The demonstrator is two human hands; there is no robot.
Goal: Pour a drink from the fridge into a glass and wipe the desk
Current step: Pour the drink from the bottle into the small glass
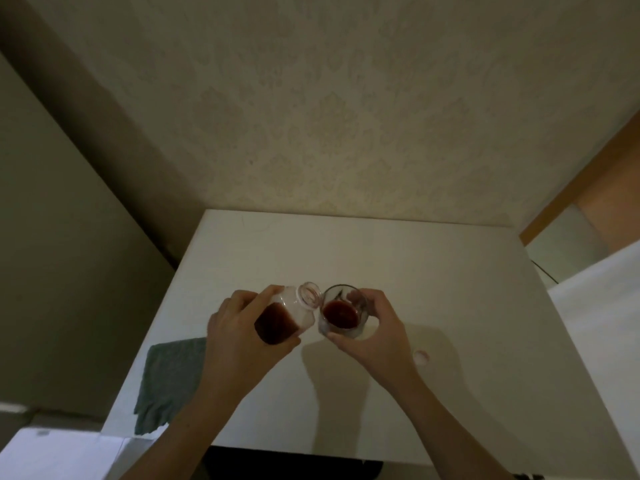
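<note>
The left hand [239, 327] wraps around a clear plastic bottle [287, 315] with dark red drink in its lower part, fingers closed over the far side and thumb pressed along the near side; the bottle is tilted toward the right, its open, capless mouth touching or just beside the rim of what the other hand holds; whether liquid is running out at this instant cannot be told. The right hand [375, 332] clasps a short clear drinking glass [343, 313], fingertips curled over the far rim and thumb pressed against the near wall; the glass leans slightly toward the bottle mouth and holds a pool of the same dark red drink; whether its base rests on the surface or is lifted just off it cannot be told. Both grips sit over the middle of a white rectangular desk [433, 271]. Left of and nearer than the left hand, a grey-green cloth [166, 379] lies flat at the desk's left edge, partly hidden by the left forearm; right of the right wrist, a small round white cap [421, 357] lies on the desk, apart from both hands.
</note>
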